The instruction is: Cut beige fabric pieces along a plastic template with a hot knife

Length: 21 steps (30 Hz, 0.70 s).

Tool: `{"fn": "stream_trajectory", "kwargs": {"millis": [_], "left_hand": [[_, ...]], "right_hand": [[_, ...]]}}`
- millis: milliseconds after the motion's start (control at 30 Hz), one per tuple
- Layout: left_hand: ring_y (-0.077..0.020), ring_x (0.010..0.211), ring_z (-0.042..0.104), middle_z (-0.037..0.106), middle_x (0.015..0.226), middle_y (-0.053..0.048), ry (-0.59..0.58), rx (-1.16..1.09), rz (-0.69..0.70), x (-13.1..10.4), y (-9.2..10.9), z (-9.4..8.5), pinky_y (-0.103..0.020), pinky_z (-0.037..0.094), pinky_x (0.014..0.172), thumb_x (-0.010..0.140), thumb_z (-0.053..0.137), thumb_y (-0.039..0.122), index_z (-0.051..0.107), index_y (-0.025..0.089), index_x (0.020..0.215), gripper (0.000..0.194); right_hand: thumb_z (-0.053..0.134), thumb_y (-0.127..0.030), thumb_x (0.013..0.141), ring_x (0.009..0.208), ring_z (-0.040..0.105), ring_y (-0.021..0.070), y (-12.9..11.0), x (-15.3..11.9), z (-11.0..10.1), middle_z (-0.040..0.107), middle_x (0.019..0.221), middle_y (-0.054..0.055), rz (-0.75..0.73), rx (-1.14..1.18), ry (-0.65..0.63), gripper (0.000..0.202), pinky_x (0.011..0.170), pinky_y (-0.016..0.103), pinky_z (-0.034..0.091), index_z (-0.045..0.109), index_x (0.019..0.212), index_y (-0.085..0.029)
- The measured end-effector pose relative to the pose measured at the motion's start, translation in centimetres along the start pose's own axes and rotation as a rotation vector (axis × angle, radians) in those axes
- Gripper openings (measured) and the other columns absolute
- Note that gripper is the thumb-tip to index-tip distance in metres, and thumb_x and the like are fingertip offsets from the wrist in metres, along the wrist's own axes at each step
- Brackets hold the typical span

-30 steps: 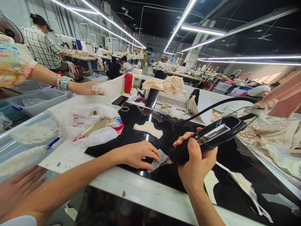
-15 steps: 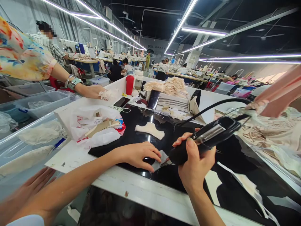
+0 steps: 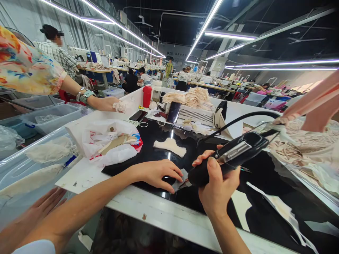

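Observation:
My right hand [image 3: 218, 187] is wrapped around a black corded hand tool [image 3: 230, 155] with a silver metal strip along its side. The narrow tip of the tool points down-left at a small translucent grey piece [image 3: 181, 180] on the black board [image 3: 148, 155]. My left hand [image 3: 160, 174] lies spread on the board, its fingertips touching that piece's left edge. Just beyond my left hand lies a cream shaped fabric piece [image 3: 171, 145]. Another cream piece [image 3: 241, 206] rests near the board's front edge, right of my right wrist.
A co-worker's arm [image 3: 102, 103] reaches in from the left; another person's hand [image 3: 43, 208] is at lower left. A plastic bag of scraps [image 3: 111, 143], a phone [image 3: 173, 112], a red container [image 3: 147, 97] and stacked fabric [image 3: 190, 97] surround the board. Cloth heaps [image 3: 299, 141] lie at right.
The view has shifted slightly. The tool in my right hand has moved a little to the left and its tip stays at the grey piece; my left hand holds its place.

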State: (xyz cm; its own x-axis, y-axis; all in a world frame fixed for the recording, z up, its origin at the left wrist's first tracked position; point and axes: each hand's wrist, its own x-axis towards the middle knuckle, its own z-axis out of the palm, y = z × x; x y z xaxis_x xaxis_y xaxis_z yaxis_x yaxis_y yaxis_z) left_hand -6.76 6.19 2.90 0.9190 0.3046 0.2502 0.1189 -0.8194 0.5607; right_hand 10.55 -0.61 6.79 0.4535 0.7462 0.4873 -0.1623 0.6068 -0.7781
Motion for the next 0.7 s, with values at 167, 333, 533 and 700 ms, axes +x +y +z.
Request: {"fn": "stream_trajectory", "kwargs": {"millis": [167, 333, 533, 700], "left_hand": [[-0.0275, 0.128, 0.055, 0.067, 0.133, -0.012, 0.008, -0.024, 0.008, -0.1, -0.2, 0.1, -0.039, 0.037, 0.114, 0.092, 0.076, 0.04, 0.073, 0.017, 0.121, 0.038], [-0.0268, 0.129, 0.056, 0.067, 0.133, -0.011, 0.012, -0.04, -0.008, 0.0, -0.3, 0.1, -0.037, 0.037, 0.114, 0.09, 0.078, 0.041, 0.074, 0.019, 0.119, 0.036], [-0.0261, 0.119, 0.063, 0.068, 0.132, -0.014, 0.016, 0.028, 0.039, 0.3, -0.4, 0.4, -0.036, 0.041, 0.112, 0.087, 0.081, 0.034, 0.076, 0.013, 0.116, 0.036], [-0.025, 0.116, 0.066, 0.07, 0.128, -0.014, 0.037, 0.025, 0.069, 0.3, -0.9, 0.5, -0.034, 0.044, 0.111, 0.085, 0.083, 0.03, 0.077, 0.012, 0.112, 0.033]], "right_hand": [[0.081, -0.031, 0.083, 0.068, 0.061, 0.0138, 0.0, -0.5, 0.3, 0.065, 0.085, -0.003, 0.003, 0.047, -0.007, 0.041, 0.064, 0.03, 0.054, 0.058, 0.117, -0.025], [0.078, -0.032, 0.086, 0.068, 0.06, 0.014, 0.2, -0.8, 0.3, 0.065, 0.086, -0.003, 0.026, -0.003, -0.027, 0.04, 0.066, 0.031, 0.055, 0.057, 0.119, -0.025], [0.087, -0.036, 0.076, 0.066, 0.062, 0.0142, -0.4, -0.7, 0.3, 0.067, 0.082, -0.003, 0.095, 0.01, 0.039, 0.049, 0.062, 0.028, 0.056, 0.059, 0.113, -0.024], [0.091, -0.04, 0.065, 0.065, 0.062, 0.0154, -1.1, -0.2, -0.2, 0.067, 0.078, -0.003, 0.123, -0.011, 0.104, 0.057, 0.064, 0.029, 0.058, 0.061, 0.111, -0.024]]}}
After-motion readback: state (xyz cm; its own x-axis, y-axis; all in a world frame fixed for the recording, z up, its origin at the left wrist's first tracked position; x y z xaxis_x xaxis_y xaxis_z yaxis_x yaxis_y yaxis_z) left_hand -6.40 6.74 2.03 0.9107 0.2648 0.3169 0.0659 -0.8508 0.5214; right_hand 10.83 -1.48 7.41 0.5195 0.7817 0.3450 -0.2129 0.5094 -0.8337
